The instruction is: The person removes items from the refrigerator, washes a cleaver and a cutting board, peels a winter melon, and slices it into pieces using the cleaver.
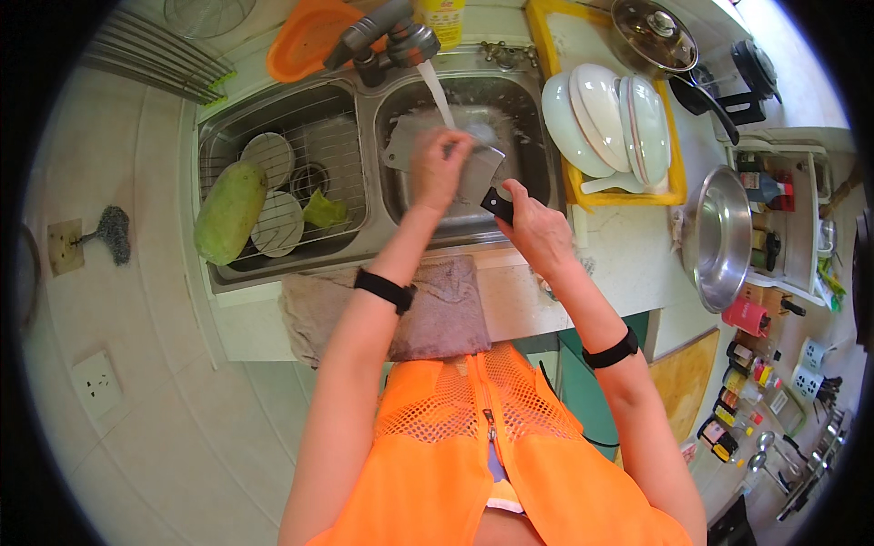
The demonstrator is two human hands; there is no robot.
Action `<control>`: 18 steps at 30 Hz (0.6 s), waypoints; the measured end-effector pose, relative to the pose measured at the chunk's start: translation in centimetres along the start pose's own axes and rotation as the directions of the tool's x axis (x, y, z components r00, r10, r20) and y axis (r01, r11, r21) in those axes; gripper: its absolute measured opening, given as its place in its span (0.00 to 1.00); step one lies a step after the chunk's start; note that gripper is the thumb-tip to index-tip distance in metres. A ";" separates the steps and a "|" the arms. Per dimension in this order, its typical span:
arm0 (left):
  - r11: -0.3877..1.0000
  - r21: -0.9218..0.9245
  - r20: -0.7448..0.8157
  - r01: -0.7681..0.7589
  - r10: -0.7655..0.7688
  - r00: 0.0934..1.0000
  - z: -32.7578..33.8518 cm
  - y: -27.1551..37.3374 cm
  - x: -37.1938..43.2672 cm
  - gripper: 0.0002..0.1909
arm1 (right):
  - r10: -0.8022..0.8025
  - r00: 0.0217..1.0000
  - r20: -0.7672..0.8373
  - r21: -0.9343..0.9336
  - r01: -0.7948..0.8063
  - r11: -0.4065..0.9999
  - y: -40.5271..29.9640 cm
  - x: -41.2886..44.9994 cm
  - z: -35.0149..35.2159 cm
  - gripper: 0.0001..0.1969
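Note:
My right hand (543,235) is closed round the black handle of a kitchen cleaver (483,167), held over the right basin of a steel double sink (372,205). My left hand (440,164) touches the cleaver's blade near its top edge, its fingers curled; whether they hold something small cannot be told. Water streams from the grey faucet (413,44) just behind my left fingers. Beneath the left hand lies a flat greyish sheet or board with a small hole (399,147), partly hidden. Part of the blade is covered by my left hand.
A wire rack (341,150) spans the left basin, with a green winter melon (232,211) on it; white dishes (276,225) and a green piece lie there too. Plates (590,119) stand in a yellow-edged tray at right, beside a steel bowl (724,239). A towel (437,307) covers the front edge.

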State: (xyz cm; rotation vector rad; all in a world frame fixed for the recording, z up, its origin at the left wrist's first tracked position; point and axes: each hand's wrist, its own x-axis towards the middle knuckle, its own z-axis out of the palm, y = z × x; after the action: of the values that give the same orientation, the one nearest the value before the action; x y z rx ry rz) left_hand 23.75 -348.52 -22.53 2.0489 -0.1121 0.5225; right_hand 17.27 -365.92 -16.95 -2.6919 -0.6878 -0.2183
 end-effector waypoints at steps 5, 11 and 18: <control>0.931 -0.196 0.004 0.308 -0.313 0.950 -3.1 -0.7 0.3 0.07 | -0.059 0.992 0.112 -0.078 0.068 0.995 0.9 -0.4 0.0 0.23; 0.745 0.007 0.268 0.667 -0.644 0.717 -4.0 2.8 -0.5 0.14 | -0.094 0.992 0.083 -0.133 0.105 0.986 0.8 0.1 0.8 0.23; 0.901 0.423 0.004 0.098 -0.110 0.994 0.7 -1.1 -0.5 0.22 | -0.125 0.986 0.112 -0.093 0.135 0.986 -1.2 -0.2 -0.3 0.24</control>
State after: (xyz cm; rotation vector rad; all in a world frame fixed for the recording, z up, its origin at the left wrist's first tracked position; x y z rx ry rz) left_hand 23.80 -348.60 -23.94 2.4708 0.1051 0.4817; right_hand 16.48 -365.18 -16.37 -2.7727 -0.9094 -0.1475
